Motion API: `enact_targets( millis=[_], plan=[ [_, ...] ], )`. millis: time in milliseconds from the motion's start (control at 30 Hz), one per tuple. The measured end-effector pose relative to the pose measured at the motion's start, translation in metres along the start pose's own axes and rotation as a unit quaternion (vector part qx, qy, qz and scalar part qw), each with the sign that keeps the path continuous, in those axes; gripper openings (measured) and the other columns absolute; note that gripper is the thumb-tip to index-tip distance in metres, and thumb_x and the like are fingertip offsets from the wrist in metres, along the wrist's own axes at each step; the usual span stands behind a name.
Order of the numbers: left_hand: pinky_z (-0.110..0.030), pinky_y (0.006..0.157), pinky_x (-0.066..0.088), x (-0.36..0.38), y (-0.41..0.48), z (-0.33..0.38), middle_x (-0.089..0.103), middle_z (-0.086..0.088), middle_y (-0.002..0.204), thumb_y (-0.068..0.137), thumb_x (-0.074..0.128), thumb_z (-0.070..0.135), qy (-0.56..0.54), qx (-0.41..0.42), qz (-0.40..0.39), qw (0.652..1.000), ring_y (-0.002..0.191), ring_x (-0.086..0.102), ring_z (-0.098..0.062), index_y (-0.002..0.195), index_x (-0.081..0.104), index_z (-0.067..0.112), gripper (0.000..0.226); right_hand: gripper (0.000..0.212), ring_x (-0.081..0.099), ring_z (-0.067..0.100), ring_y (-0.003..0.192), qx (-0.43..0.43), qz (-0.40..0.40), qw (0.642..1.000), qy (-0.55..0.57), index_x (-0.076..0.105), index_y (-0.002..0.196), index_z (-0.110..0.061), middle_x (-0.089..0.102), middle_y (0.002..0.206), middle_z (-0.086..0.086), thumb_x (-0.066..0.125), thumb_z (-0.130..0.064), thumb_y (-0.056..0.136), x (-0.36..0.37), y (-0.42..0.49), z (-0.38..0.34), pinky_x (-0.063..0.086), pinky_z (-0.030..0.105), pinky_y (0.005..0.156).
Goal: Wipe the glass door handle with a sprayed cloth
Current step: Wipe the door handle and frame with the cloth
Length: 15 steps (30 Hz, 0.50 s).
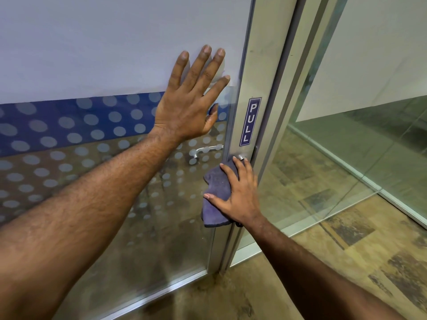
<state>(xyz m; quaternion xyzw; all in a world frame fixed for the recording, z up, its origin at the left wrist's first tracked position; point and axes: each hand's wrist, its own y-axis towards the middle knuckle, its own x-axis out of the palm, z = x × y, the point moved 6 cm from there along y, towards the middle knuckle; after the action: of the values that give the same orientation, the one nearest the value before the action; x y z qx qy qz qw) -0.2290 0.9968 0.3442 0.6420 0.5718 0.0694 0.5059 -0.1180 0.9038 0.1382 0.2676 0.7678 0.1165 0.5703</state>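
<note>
The glass door [97,65] has a frosted upper panel and a dotted band. My left hand [191,98] lies flat on the glass with its fingers spread, just left of the aluminium stile [256,72]. Lower down, my right hand [238,192] presses a purple cloth [217,199] against the vertical door handle on the stile. Fingers and thumb are stretched out over the cloth. Only the handle's top mount [242,156] shows above my fingertips; the rest is hidden under cloth and hand.
A blue PULL sign [250,121] sits on the stile above the handle. A second metal handle [205,150] shows through the glass on the far side. To the right stands a fixed glass partition [369,146]. Patterned brown flooring [346,262] lies below.
</note>
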Motion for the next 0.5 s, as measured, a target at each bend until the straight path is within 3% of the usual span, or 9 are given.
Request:
enact_targets(
  millis=[100,267,367,500],
  plan=[
    [-0.055,0.118,-0.001,0.001,0.000,-0.001,0.010,-0.015,0.166,0.098,0.033,0.044,-0.002,-0.001,-0.004,1.000,0.152,0.010,-0.037,0.154,0.029,0.020,0.062,0.082,0.024,0.031,0.148,-0.035,0.002,0.999,-0.012,0.040,0.147,-0.029,0.036,0.156,0.011,0.057,-0.071,0.078,0.004,-0.001,-0.017,0.018,0.058,0.119],
    [-0.055,0.118,-0.001,0.001,0.000,0.000,0.010,-0.016,0.166,0.098,0.033,0.044,-0.005,0.000,-0.003,1.000,0.152,0.009,-0.037,0.155,0.028,0.019,0.062,0.070,0.030,0.031,0.147,-0.137,0.001,0.991,0.003,0.043,0.148,-0.023,0.040,0.154,0.012,0.062,-0.042,0.083,0.000,-0.009,-0.006,0.025,0.056,0.117],
    [-0.056,0.117,0.000,0.000,0.001,0.000,0.011,-0.016,0.165,0.097,0.034,0.044,-0.001,0.002,0.001,1.000,0.152,0.011,-0.038,0.154,0.029,0.019,0.062,0.068,0.032,0.031,0.145,-0.086,0.011,0.996,0.009,0.049,0.143,-0.022,0.043,0.152,0.011,0.057,-0.042,0.079,-0.007,-0.007,0.012,0.027,0.059,0.115],
    [-0.057,0.117,0.003,-0.001,0.000,0.000,0.014,-0.016,0.165,0.097,0.035,0.043,0.005,0.001,0.006,1.000,0.151,0.013,-0.038,0.153,0.031,0.019,0.061,0.064,0.032,0.029,0.144,-0.038,0.004,0.999,0.028,0.046,0.143,-0.026,0.046,0.148,0.005,0.054,-0.047,0.083,-0.005,0.000,-0.002,0.017,0.063,0.117]
  ],
)
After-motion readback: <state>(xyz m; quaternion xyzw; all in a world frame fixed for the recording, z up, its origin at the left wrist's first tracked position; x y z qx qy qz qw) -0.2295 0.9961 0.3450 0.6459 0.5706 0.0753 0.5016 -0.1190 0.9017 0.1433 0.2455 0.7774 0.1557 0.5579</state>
